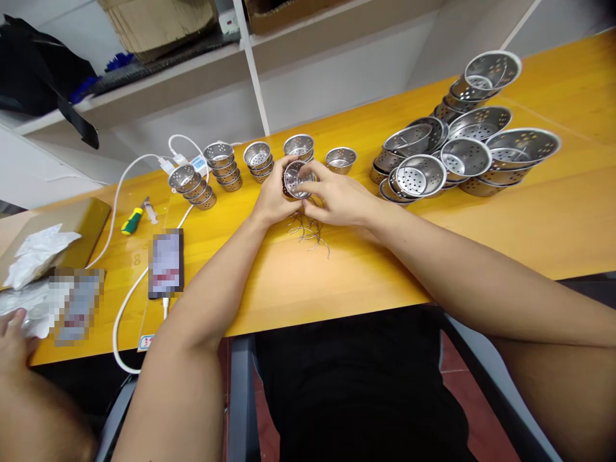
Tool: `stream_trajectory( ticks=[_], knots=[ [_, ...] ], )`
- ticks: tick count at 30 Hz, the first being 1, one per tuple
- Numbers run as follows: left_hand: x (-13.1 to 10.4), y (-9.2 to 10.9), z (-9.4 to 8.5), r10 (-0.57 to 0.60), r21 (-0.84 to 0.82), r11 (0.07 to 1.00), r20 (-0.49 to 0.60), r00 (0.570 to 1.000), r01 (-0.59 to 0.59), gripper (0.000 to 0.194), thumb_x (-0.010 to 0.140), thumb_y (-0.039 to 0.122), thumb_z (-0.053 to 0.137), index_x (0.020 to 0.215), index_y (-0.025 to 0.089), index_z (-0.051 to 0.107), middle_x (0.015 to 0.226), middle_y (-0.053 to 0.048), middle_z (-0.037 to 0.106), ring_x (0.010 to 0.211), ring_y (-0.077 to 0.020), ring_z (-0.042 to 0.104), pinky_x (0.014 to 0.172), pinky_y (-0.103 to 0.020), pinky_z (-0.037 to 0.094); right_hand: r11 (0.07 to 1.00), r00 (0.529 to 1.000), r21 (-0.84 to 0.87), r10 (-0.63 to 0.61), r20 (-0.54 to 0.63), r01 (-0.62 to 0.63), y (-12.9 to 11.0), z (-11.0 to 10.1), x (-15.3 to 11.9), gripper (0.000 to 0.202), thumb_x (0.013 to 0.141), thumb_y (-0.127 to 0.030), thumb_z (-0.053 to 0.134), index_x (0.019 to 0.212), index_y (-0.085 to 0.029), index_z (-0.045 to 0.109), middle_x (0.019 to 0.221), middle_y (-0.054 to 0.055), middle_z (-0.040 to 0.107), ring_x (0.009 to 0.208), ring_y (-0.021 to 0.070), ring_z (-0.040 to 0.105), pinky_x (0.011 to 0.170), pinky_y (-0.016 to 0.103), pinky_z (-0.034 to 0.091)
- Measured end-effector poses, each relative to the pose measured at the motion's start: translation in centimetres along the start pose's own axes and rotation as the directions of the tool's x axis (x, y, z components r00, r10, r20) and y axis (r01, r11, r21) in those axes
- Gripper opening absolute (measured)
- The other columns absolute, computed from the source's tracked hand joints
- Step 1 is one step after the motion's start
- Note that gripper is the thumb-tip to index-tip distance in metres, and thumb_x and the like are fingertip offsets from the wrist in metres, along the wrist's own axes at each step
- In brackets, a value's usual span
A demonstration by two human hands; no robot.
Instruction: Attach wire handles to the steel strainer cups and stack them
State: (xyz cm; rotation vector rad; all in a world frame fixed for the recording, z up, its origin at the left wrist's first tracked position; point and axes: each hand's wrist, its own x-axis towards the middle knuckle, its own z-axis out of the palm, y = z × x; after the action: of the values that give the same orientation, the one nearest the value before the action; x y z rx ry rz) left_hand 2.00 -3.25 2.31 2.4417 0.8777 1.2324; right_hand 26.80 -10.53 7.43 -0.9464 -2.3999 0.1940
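Observation:
My left hand [274,197] is wrapped round the side of a perforated metal cup [294,179], whose opening faces up toward me. My right hand [337,196] is at the cup's right side, with fingers reaching over its rim and into its mouth; the fingers are bent, and whether they pinch a small part is too hard to see. Several thin curved wires [312,234] lie on the table just below both hands. Right behind the held cup stands a short stack of cups [299,146], and a single cup [341,160] sits to its right.
More cup stacks [226,168] stand at the left, and a large cluster of cups [464,157] fills the right. A phone [166,264] with a white cable, a green screwdriver [133,220] and a cardboard box [86,224] lie left. Another person's hand [13,340] is at far left.

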Motion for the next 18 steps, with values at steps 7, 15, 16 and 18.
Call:
stream_trajectory(
  ticks=[7, 15, 16, 18],
  knots=[
    [0.0, 0.8, -0.5, -0.095, 0.074, 0.993, 0.103, 0.990, 0.088, 0.088, 0.084, 0.040, 0.096, 0.159, 0.030, 0.050, 0.162, -0.014, 0.072, 0.149, -0.0370, 0.076, 0.125, -0.053, 0.065, 0.998, 1.000, -0.059, 0.029, -0.012, -0.030, 0.3, -0.6, 0.1, 0.023, 0.110, -0.028, 0.074, 0.131, -0.020, 0.081, 0.171, 0.023, 0.058, 0.122, 0.0401, 0.077, 0.095, 0.059, 0.069],
    [0.1, 0.6, -0.6, -0.079, 0.145, 0.988, 0.132, 0.988, 0.060, 0.092, 0.088, 0.040, 0.094, 0.167, 0.029, 0.049, 0.167, -0.015, 0.067, 0.157, -0.0401, 0.069, 0.133, -0.055, 0.059, 0.994, 0.989, 0.084, -0.065, -0.135, 0.077, 2.5, 1.0, 0.2, 0.021, 0.117, -0.038, 0.075, 0.134, -0.027, 0.080, 0.166, 0.019, 0.066, 0.149, 0.0437, 0.071, 0.127, 0.075, 0.066],
    [0.1, 0.5, -0.6, -0.064, 0.138, 0.989, 0.130, 0.989, 0.046, 0.091, 0.088, 0.042, 0.094, 0.167, 0.030, 0.049, 0.166, -0.015, 0.067, 0.156, -0.0399, 0.069, 0.133, -0.054, 0.059, 0.993, 0.988, 0.090, -0.067, -0.138, 0.080, 2.6, 1.1, 0.2, 0.020, 0.117, -0.038, 0.075, 0.132, -0.027, 0.080, 0.166, 0.019, 0.067, 0.148, 0.0441, 0.071, 0.127, 0.076, 0.066],
    [0.1, 0.2, -0.5, -0.033, 0.116, 0.993, 0.115, 0.993, 0.019, 0.090, 0.089, 0.046, 0.095, 0.166, 0.030, 0.051, 0.164, -0.015, 0.068, 0.154, -0.0395, 0.070, 0.132, -0.053, 0.059, 0.991, 0.988, 0.103, -0.067, -0.142, 0.082, 2.7, 1.1, 0.3, 0.015, 0.115, -0.035, 0.076, 0.127, -0.026, 0.079, 0.165, 0.019, 0.068, 0.147, 0.0453, 0.073, 0.127, 0.078, 0.066]
  ],
)
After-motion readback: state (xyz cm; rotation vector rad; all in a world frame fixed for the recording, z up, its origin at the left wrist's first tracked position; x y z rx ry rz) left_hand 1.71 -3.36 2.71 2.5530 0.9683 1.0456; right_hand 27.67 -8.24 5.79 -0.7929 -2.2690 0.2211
